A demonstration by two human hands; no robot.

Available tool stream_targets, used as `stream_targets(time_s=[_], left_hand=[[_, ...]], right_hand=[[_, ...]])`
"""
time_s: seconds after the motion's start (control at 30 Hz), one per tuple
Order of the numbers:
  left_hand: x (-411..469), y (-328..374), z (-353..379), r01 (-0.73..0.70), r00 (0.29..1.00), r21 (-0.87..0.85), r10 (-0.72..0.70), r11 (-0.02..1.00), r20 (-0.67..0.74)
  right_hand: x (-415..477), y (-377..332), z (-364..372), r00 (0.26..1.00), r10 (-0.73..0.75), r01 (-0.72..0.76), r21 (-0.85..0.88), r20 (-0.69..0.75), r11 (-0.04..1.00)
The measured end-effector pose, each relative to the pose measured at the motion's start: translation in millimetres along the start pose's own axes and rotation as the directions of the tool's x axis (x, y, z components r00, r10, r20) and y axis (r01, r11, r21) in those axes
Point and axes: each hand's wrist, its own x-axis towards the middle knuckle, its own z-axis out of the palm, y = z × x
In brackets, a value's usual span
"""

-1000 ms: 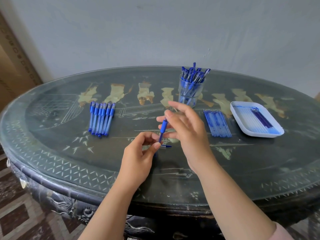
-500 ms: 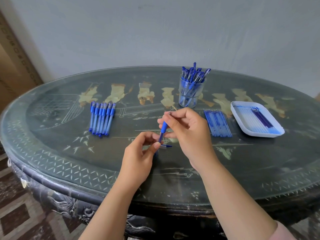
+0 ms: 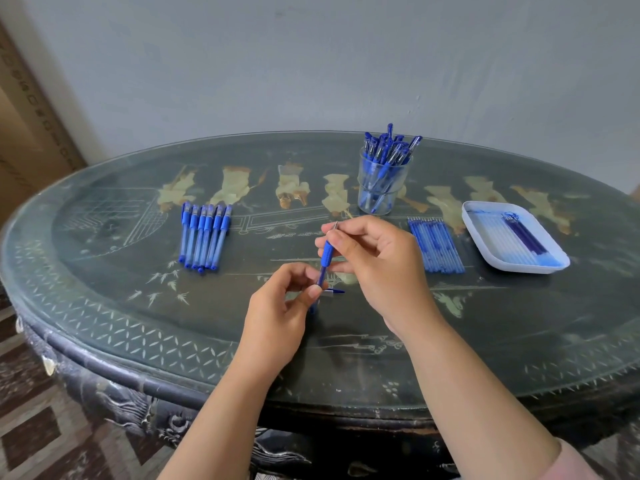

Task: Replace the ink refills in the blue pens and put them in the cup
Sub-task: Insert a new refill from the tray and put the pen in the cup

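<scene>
A blue pen (image 3: 325, 259) stands nearly upright above the table's middle, metal tip up. My left hand (image 3: 282, 308) pinches its lower barrel. My right hand (image 3: 375, 265) pinches the tip end and blue grip. A pen cap (image 3: 334, 292) lies on the table just behind my left thumb. A clear cup (image 3: 381, 187) holding several blue pens stands behind my right hand. Several capped blue pens (image 3: 204, 237) lie in a row at the left. A row of blue refills (image 3: 436, 245) lies to the right of my right hand.
A white tray (image 3: 485, 252) with several refills sits at the far right of the dark oval table (image 3: 138, 327). A grey wall rises behind the table. The patterned floor shows at the lower left.
My right hand's fingers, spread a second ago, have closed round the pen's tip end. The pen and my left hand have stayed in place.
</scene>
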Motion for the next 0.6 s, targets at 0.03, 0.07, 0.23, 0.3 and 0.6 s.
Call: stream_targets(time_s=[0.03, 0.07, 0.23, 0.3, 0.6], left_hand=[[0.2, -0.5, 0.3, 0.002, 1.000, -0.002, -0.002, 1.000, 0.001], [0.3, -1.2, 0.4, 0.005, 1.000, -0.009, -0.005, 1.000, 0.000], [1.9, -1.6, -1.6, 0.023, 0.995, -0.147, -0.037, 0.989, -0.092], [2.7, -0.9, -3.2, 0.026, 0.988, -0.228, -0.059, 0.973, -0.141], [5.0, -2.9, -6.6, 0.096, 0.979, -0.348, -0.152, 0.933, -0.136]], right_hand=[[0.4, -0.2, 0.1, 1.000, 0.001, -0.001, -0.010, 0.004, 1.000], [0.9, -0.5, -0.3, 1.000, 0.004, -0.003, -0.017, 0.014, 1.000], [5.5, 22.1, -13.1, 0.998, 0.056, -0.061, -0.181, -0.031, 0.982], [4.2, 41.0, -14.4, 0.998, 0.013, 0.032, -0.621, 0.067, 0.783], [0.4, 50.8, -8.6, 0.900, 0.084, 0.312, -0.766, 0.428, 0.562]])
